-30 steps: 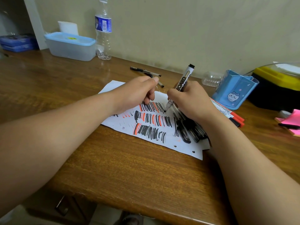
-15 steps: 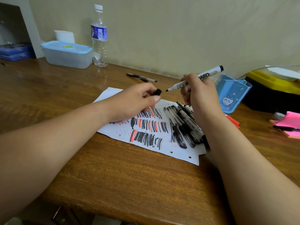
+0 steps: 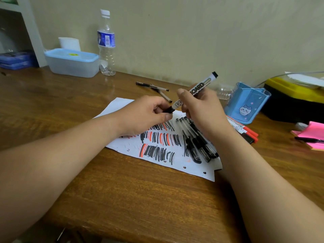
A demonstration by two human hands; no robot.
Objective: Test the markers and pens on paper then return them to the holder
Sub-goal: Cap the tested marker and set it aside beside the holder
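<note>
White paper (image 3: 121, 104) striped black and orange; blue holder (image 3: 245, 102) (cat print); pink notes (image 3: 313, 135).

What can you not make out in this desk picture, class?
Head view only:
- Marker tip: covered by the cap and left hand.
- Holder contents: hidden by its walls.
- Pink pad: cut off by the right edge.
- Bottle label: too small.

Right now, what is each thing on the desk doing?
Whiteboard marker: held in the right hand, tilted.
Cap: pinched by the left hand, at the marker's tip.
Paper: flat, covered in scribbles.
Black pens: lying on the paper.
Blue holder: upright.
Water bottle: upright, capped.
Plastic box: lid on.
</note>
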